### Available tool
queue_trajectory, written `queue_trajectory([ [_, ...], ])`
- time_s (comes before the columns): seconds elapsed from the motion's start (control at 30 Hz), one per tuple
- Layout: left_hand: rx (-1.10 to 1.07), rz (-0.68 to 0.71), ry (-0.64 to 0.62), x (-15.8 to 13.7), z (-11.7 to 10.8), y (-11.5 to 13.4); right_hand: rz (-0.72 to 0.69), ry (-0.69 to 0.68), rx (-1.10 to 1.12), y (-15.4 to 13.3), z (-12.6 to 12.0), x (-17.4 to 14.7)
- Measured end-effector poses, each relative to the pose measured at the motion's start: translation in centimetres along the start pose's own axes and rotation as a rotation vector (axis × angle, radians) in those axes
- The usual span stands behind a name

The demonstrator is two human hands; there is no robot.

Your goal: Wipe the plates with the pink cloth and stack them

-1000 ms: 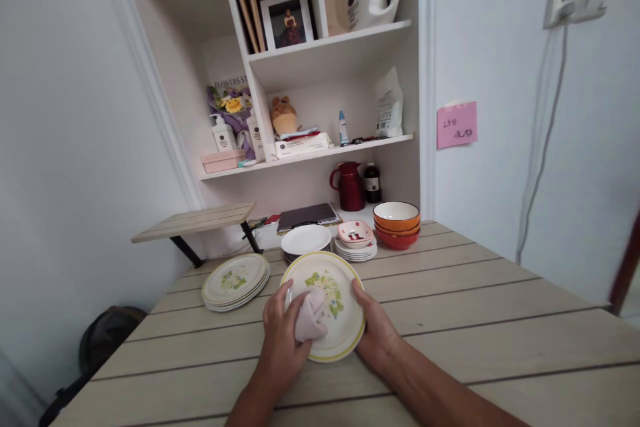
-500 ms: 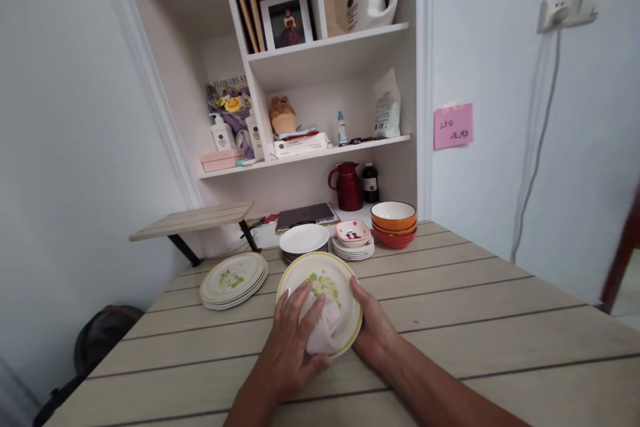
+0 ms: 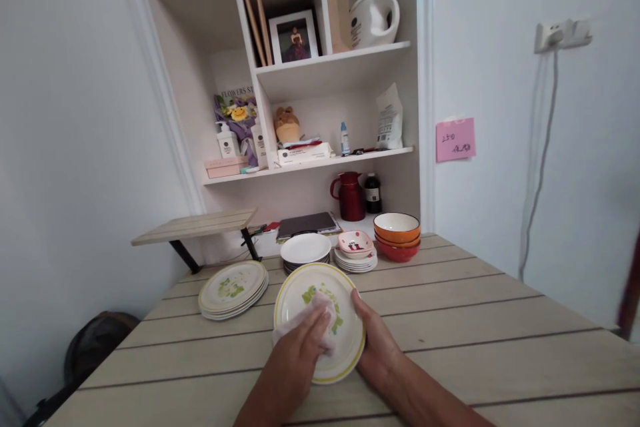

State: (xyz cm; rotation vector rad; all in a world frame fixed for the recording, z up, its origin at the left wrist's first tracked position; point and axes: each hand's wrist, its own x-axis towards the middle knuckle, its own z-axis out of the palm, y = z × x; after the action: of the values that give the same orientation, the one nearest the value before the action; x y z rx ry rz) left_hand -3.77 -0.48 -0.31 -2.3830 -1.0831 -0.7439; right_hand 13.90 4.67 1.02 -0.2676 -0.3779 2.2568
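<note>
A cream plate (image 3: 345,353) with a yellow rim and green leaf print is tilted up above the wooden table, its face toward me. My right hand (image 3: 376,343) grips its right edge, thumb on the front rim and the other fingers hidden behind. Pressed against the plate's face is a pale pinkish-white cloth (image 3: 324,307), bunched under the fingers of my left hand (image 3: 299,353). Part of the cloth sticks out toward the plate's left rim. To the left lies a stack of matching plates (image 3: 234,288).
Behind the held plate stand a stack of white plates (image 3: 306,248), small plates with a panda dish (image 3: 355,244) on top, and stacked orange and red bowls (image 3: 397,237). A low wooden riser (image 3: 195,225) is at back left. Shelves (image 3: 335,60) rise behind the table (image 3: 475,320).
My left hand has shifted from spread over the plate's left side to fingers together near its middle, carrying the cloth along. The camera view has tilted slightly upward.
</note>
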Motion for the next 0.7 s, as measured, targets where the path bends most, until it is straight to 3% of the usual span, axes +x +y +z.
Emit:
queue_trajectory([
  [0.13, -0.079, -0.126, 0.023, 0.2, 0.3, 0.3, 0.000, 0.005, 0.011, 0.1, 0.3, -0.2],
  [0.27, 0.060, -0.174, 0.034, 0.7, 0.0, 0.3, 0.007, -0.023, 0.025, 0.1, -0.1, -0.1],
  [0.5, 0.177, 0.030, 0.062, 0.4, 0.6, -0.7, 0.025, -0.035, 0.023, -0.3, -0.5, 0.2],
  [0.7, 0.227, 0.199, 0.037, 0.9, -0.5, -0.2, 0.075, -0.061, -0.053, 0.2, 0.4, -0.6],
])
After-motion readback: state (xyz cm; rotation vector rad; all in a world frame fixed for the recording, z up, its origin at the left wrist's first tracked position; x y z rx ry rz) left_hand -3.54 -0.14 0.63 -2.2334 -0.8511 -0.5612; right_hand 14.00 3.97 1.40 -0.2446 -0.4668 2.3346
